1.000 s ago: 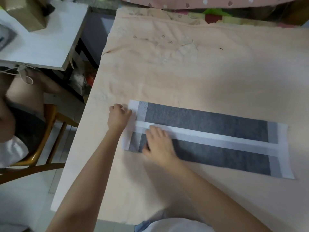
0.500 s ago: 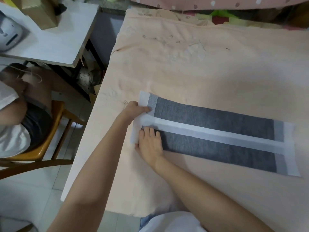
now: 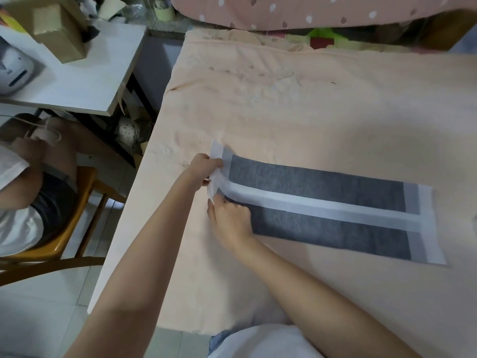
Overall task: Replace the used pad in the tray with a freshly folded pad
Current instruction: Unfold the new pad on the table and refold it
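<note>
A long folded pad (image 3: 322, 184) lies flat on the peach cloth, two dark grey bands split by a white strip, white borders at both ends. My left hand (image 3: 202, 169) pinches the pad's white left border and lifts it off the cloth. My right hand (image 3: 231, 219) rests on the near grey band at the same end, its fingers curled at the lifted edge. No tray is in view.
The peach-covered table (image 3: 284, 104) ends at its left edge near my left arm. Beyond it sit a person on an orange chair (image 3: 67, 228) and a white side table (image 3: 77, 81) with a cardboard box (image 3: 59, 32). A pink spotted cushion (image 3: 284, 9) lies at the back.
My left hand went from a fist on the pad's left end to pinching the border and raising it. My right hand slid left to that end.
</note>
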